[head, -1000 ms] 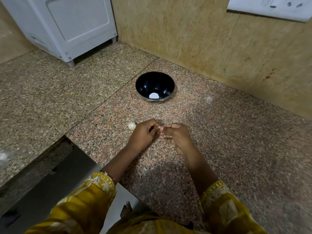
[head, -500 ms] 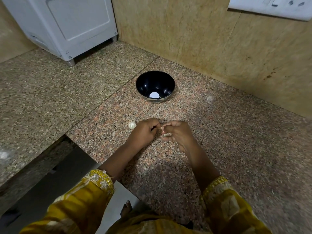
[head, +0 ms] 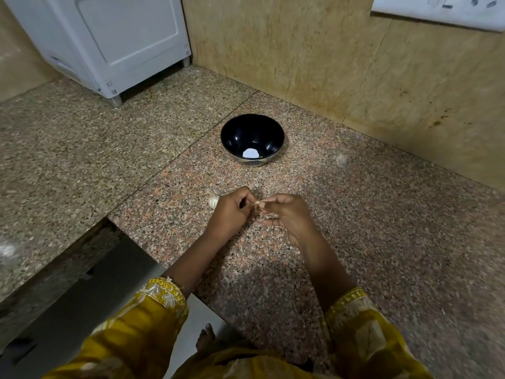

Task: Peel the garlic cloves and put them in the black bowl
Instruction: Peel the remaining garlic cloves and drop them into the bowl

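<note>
My L hand & R hand both pinch one garlic clove btwn fingertips, over the counter. Spare garlic lies just left of L hand; black bowl sits beyond, apart.

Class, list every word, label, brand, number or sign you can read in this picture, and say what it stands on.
No text can be read.
White wall switch plate: only blurred dark marks, no legible writing.
White boxy appliance: no label visible.
Glossy round black bowl: no print.
</note>
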